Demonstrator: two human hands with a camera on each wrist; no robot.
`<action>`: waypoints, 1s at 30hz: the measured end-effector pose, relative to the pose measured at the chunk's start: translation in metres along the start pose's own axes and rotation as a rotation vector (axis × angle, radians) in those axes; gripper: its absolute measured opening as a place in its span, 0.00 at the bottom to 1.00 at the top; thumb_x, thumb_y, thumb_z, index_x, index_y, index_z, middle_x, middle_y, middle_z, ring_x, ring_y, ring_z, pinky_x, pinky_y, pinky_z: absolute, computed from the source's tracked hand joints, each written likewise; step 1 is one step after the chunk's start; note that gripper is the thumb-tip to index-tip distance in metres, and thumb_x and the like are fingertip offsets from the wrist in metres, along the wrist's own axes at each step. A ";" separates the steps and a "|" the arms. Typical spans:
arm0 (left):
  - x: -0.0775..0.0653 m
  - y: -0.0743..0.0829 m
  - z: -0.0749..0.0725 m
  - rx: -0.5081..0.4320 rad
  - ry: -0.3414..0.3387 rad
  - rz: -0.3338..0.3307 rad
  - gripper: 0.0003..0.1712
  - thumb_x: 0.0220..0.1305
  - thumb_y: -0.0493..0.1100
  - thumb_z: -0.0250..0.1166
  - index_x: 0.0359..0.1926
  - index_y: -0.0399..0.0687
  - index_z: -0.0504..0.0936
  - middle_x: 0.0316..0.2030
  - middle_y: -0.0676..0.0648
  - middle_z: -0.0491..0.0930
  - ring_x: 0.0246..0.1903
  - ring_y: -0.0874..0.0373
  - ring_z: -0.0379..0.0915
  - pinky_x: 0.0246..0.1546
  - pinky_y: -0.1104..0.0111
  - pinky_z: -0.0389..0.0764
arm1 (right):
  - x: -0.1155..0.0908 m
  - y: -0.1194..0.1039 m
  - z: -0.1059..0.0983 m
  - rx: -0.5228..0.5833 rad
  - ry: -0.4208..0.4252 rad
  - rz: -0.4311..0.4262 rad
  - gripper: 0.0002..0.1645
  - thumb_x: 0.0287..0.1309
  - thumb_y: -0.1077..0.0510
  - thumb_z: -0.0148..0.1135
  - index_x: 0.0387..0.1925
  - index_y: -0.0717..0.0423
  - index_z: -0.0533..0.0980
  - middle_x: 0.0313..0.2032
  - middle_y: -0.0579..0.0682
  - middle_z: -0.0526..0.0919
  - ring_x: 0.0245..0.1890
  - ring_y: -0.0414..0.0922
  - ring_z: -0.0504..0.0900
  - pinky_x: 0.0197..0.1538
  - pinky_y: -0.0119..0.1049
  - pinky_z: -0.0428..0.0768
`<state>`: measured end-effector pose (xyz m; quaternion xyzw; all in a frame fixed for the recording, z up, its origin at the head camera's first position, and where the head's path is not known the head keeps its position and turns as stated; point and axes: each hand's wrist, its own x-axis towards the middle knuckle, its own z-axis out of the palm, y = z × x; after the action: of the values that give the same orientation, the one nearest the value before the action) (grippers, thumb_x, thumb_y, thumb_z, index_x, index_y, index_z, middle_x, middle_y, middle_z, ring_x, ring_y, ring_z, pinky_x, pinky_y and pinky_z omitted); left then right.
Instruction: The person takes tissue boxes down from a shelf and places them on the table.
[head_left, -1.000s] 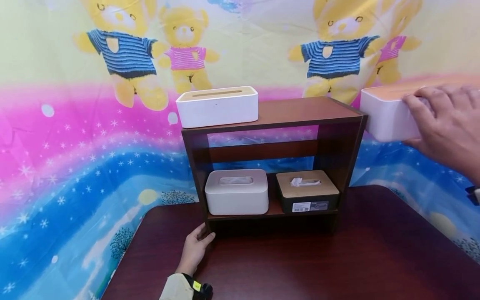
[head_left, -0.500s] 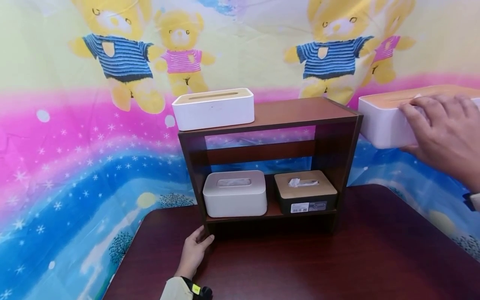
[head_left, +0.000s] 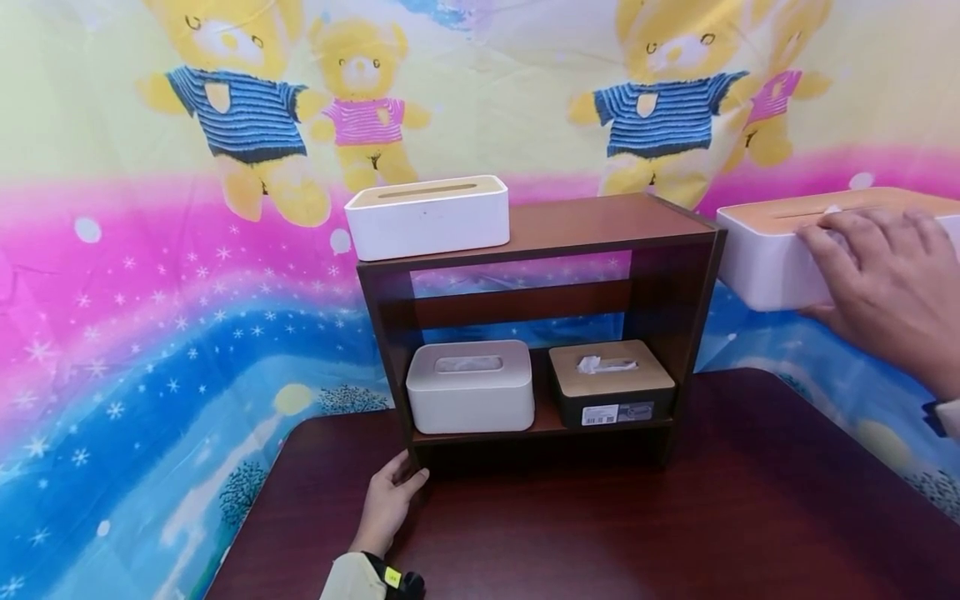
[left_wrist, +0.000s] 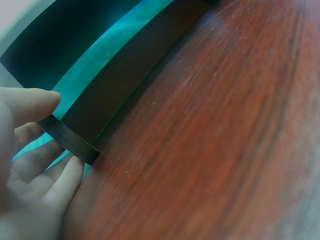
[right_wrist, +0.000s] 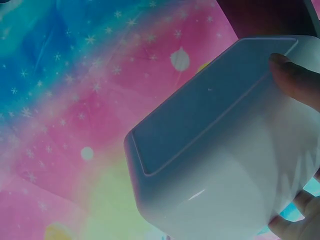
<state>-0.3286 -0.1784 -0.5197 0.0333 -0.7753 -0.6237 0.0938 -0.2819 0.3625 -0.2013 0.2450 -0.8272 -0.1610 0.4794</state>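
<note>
My right hand [head_left: 892, 283] holds a white tissue box [head_left: 772, 262] with a wood-tone lid in the air, just right of the shelf's top corner. In the right wrist view, the thumb lies by the edge of the box's flat underside [right_wrist: 210, 100], with fingertips on a side wall. Low on the left, my left hand [head_left: 388, 500] grips the foot of the brown wooden shelf's [head_left: 600, 223] side panel. The left wrist view has the thumb on one side of the panel's end [left_wrist: 72, 140] and the fingers on the other.
On the shelf's top left stands another white tissue box [head_left: 431, 225] with a wooden lid. The lower board carries a beige tissue box [head_left: 472, 404] and a black one [head_left: 611, 383] with a wooden lid. The shelf stands on a dark red table [head_left: 570, 533] before a bear-print curtain [head_left: 540, 100].
My right hand has come down a little with the white tissue box. The left hand keeps its grip on the shelf. The head view has shifted slightly.
</note>
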 end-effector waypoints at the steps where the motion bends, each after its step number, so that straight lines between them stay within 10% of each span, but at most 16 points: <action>1: 0.000 0.000 0.000 -0.005 0.000 -0.002 0.34 0.53 0.44 0.65 0.61 0.42 0.65 0.55 0.40 0.68 0.54 0.48 0.64 0.47 0.59 0.72 | -0.001 0.000 0.001 0.005 0.002 0.001 0.56 0.47 0.23 0.29 0.60 0.65 0.57 0.53 0.71 0.61 0.55 0.67 0.58 0.61 0.58 0.47; 10: 0.000 0.001 0.000 -0.023 -0.008 0.010 0.33 0.53 0.43 0.65 0.60 0.43 0.66 0.55 0.41 0.69 0.54 0.48 0.64 0.46 0.60 0.72 | -0.011 -0.003 0.008 0.003 0.025 -0.002 0.57 0.48 0.23 0.16 0.59 0.65 0.58 0.53 0.70 0.62 0.54 0.67 0.59 0.60 0.58 0.48; 30: 0.000 0.000 0.000 -0.017 -0.017 0.001 0.32 0.54 0.44 0.64 0.60 0.45 0.67 0.55 0.42 0.68 0.54 0.49 0.64 0.47 0.60 0.72 | -0.032 -0.007 0.027 0.080 0.153 -0.003 0.53 0.51 0.23 0.24 0.55 0.64 0.64 0.50 0.68 0.67 0.52 0.66 0.62 0.57 0.60 0.53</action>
<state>-0.3281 -0.1786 -0.5198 0.0267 -0.7708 -0.6304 0.0879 -0.2901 0.3757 -0.2408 0.2769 -0.7936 -0.1096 0.5306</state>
